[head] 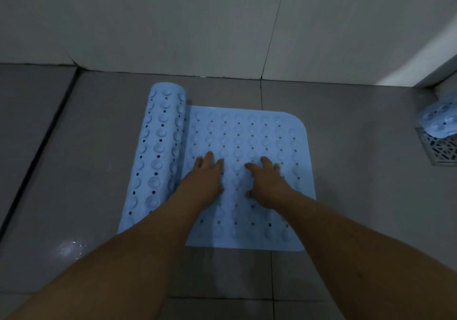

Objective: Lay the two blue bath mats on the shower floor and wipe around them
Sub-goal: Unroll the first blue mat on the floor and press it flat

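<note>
Two hands, left (207,176) and right (265,181), flat, fingers spread, on half-unrolled blue mat (247,134), second mat (440,121) cut off at frame edge

The bath mat (247,144) is light blue, dotted with rows of small round holes between rows of raised round bumps; its rolled left part shows round suction cups and darker holes. The second mat (439,121) at the far right is the same light blue with suction cups. The floor tiles (358,171) are plain grey, the wall tiles (173,22) pale grey-white. The drain cover (442,151) is silvery with an openwork lattice pattern.
</note>
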